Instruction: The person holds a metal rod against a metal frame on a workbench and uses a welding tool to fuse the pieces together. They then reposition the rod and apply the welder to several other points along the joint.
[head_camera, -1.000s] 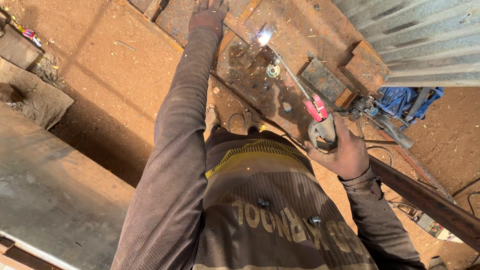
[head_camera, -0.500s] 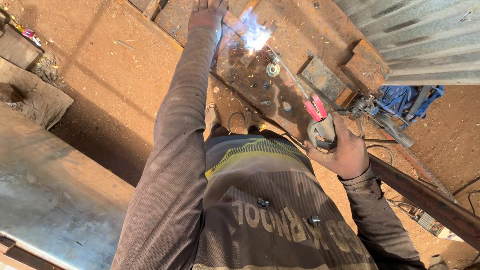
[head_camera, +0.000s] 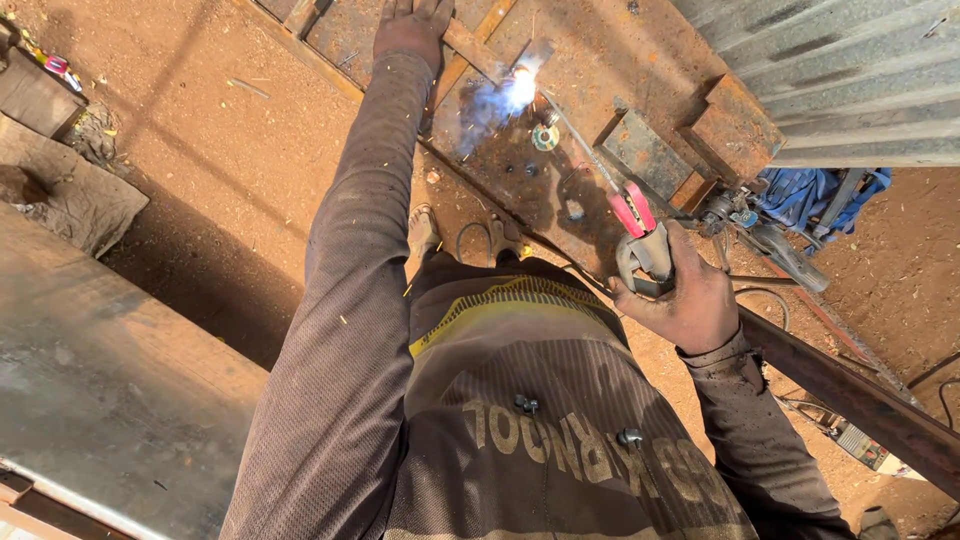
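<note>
Head view: right hand (head_camera: 685, 300) fingers clamp the electrode holder (head_camera: 640, 235), rod sparking beside the bar (head_camera: 470, 45) under the flat, fingers-together left hand (head_camera: 410, 25).

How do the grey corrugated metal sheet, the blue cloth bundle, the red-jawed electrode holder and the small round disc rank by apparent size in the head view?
1. Grey corrugated metal sheet, cut off by the frame.
2. Blue cloth bundle.
3. Red-jawed electrode holder in the right hand; nearer the camera, so unsure against the bundle.
4. Small round disc.
</note>
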